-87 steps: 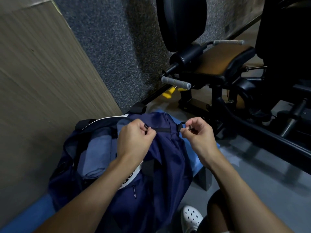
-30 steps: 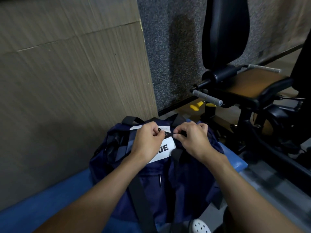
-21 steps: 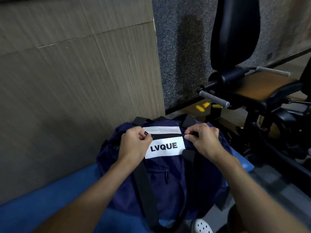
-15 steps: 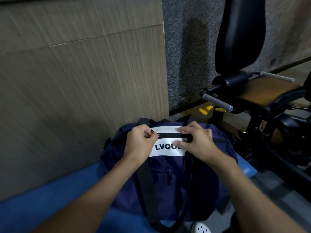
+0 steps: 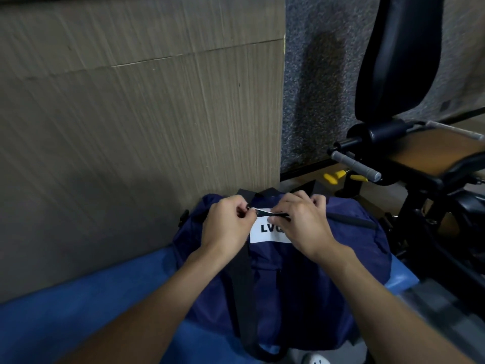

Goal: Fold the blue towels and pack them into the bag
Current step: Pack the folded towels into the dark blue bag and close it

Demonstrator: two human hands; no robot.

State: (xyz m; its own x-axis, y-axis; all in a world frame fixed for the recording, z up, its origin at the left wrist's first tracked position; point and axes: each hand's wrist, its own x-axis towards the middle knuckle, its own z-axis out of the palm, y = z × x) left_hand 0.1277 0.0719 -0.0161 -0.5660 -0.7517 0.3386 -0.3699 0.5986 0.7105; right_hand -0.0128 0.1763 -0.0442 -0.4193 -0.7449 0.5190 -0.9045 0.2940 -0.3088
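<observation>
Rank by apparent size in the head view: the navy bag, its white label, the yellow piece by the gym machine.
1. navy bag, largest.
2. white label, partly hidden by the right hand.
3. yellow piece, smallest, though farther from the camera.

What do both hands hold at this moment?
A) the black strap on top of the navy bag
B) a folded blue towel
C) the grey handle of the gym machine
A: the left hand and the right hand both pinch the black strap above the white label of the navy bag.
</observation>
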